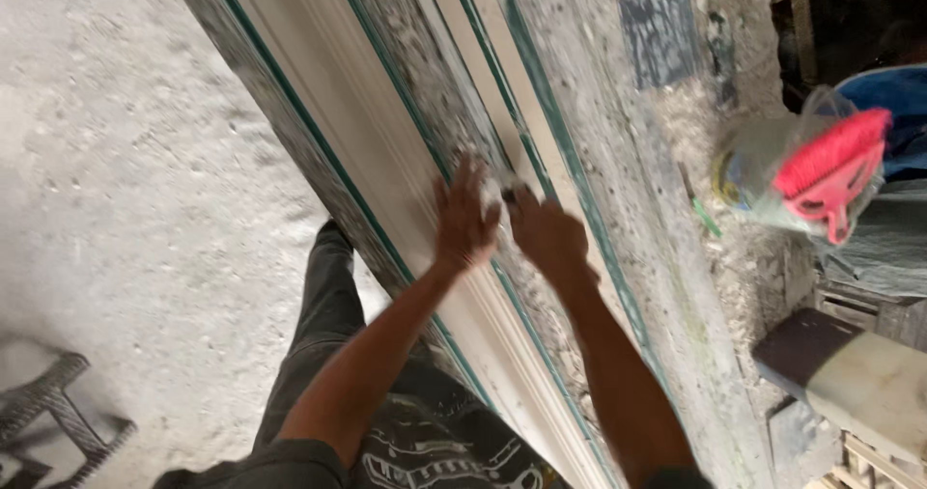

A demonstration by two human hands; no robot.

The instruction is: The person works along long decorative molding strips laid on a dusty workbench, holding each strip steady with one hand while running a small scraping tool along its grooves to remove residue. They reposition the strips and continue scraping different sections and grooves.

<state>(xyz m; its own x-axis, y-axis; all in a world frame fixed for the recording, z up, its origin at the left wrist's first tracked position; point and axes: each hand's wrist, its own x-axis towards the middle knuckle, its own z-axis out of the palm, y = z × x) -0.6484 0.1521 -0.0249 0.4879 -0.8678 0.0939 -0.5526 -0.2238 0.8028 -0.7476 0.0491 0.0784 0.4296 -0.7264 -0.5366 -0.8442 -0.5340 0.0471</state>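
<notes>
A long white moulded strip (377, 132) with green-edged channels lies on a dusty bench (666, 257), running from top left to bottom right. My left hand (462, 221) rests flat on the moulding with its fingers spread. Just to its right, my right hand (543, 230) is closed around a small pale object (492, 192), perhaps a rag or a sanding pad, pressed on the strip. The picture is blurred by motion, so the object is hard to make out.
A pink brush (832, 166) in a clear plastic bag sits at the right, beside a blue tub (893, 93). A dark-and-white block (850, 368) lies at lower right. A dusty concrete floor (126, 161) spreads left, with a dark metal frame (53, 412) at lower left.
</notes>
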